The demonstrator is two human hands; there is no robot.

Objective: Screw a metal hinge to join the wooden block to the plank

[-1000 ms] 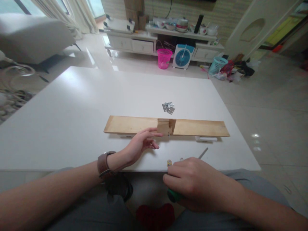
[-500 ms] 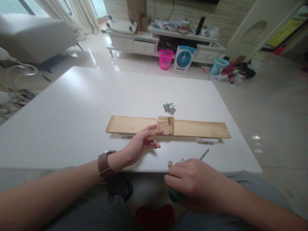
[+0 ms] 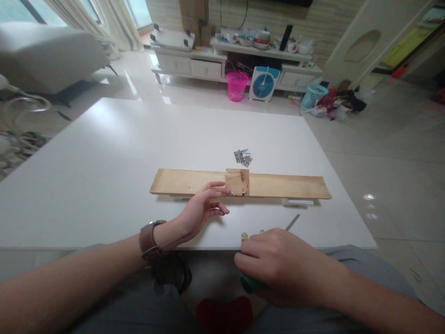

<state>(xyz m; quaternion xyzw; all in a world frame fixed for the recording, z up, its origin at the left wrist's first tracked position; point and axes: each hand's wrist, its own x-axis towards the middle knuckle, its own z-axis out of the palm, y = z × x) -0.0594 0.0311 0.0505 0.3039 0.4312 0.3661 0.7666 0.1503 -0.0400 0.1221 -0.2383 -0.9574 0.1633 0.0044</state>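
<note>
A long wooden board (image 3: 288, 185) lies across the white table (image 3: 114, 144), raised on pale supports underneath. At its middle is a rougher square piece of wood (image 3: 237, 182) with small shiny metal bits at its near edge. My left hand (image 3: 205, 207), fingers spread, rests its fingertips at the board's near edge beside that piece. In my closed right hand (image 3: 278, 264) is a screwdriver with a green handle (image 3: 250, 284); its metal shaft (image 3: 293, 222) points away to the right. A small yellow figure (image 3: 244, 236) shows just beyond my right knuckles.
Several metal hinges and screws (image 3: 243, 157) lie in a pile behind the board. Past the table stand a pink basket (image 3: 237, 86), a blue fan (image 3: 264, 83) and a white cabinet (image 3: 206, 68). A sofa (image 3: 52, 55) is at the left.
The whole view shifts slightly. My left fingers have drawn back a little to the left, uncovering a second shiny bit on the square wood piece. My right hand keeps its hold.
</note>
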